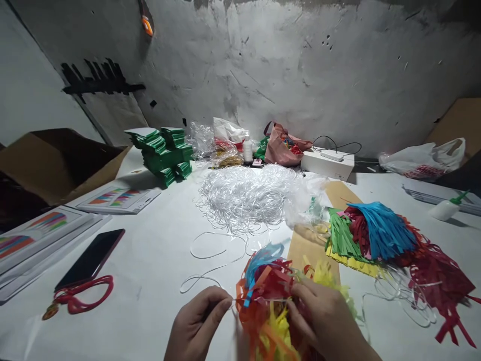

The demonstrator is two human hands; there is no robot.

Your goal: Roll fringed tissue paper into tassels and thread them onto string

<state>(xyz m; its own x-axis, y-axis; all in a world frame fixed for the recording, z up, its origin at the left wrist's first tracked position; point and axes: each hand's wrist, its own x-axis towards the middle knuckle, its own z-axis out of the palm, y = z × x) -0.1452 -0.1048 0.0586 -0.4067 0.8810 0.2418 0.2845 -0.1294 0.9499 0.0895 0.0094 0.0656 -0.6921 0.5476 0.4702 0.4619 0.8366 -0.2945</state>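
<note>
My left hand (205, 321) is closed in a pinch on the thin white string (259, 300), left of a bunch of paper tassels (263, 286). The tassels are cut tissue paper in blue, red, orange and yellow. My right hand (323, 311) bends its fingers at the right side of the bunch, closed on the string there. Between both hands the string runs taut across the tassels. A loose white cord (214, 276) curls on the table beyond my left hand. More tassels in blue, green and red (391, 235) lie to the right.
A heap of white string (248, 195) lies mid-table. On the left are a phone (90, 258) with a red strap (90, 301), printed sheets (116, 198) and green stacked pieces (161, 155). A glue bottle (445, 209) is at right; a white box (326, 164) stands behind.
</note>
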